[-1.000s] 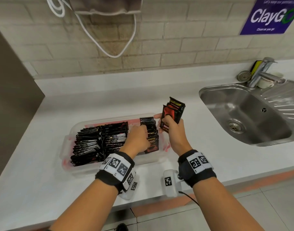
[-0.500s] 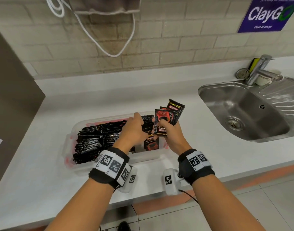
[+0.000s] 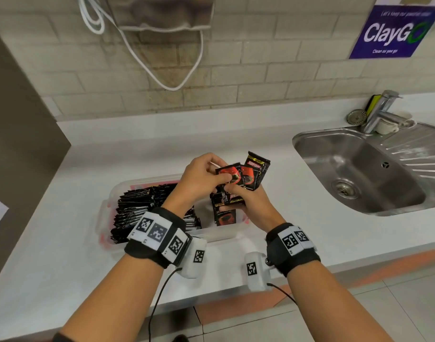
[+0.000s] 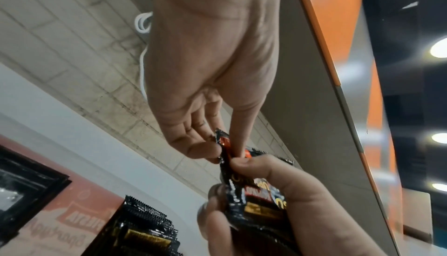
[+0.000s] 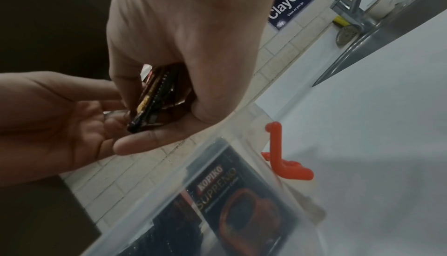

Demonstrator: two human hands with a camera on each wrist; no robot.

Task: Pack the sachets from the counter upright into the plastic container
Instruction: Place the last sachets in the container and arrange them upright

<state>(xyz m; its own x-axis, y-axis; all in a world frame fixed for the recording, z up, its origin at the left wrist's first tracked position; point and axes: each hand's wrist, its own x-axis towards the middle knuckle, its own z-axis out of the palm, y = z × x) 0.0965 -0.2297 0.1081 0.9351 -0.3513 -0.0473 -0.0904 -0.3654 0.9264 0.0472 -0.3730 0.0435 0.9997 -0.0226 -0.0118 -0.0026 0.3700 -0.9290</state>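
Sachets (image 3: 246, 177) fanned in right hand (image 3: 248, 203) fist; left hand (image 3: 201, 178) pinches front one above container (image 3: 107, 208).

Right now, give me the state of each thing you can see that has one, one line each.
left hand: pinches one sachet at the top of the fan.
right hand: grips the fan of sachets above the container.
plastic container: lid off, partly filled, gap at its right end.
packed sachets: standing on edge in rows.
single sachet: upright in the gap.
sink: no water visible.
tap: not running.
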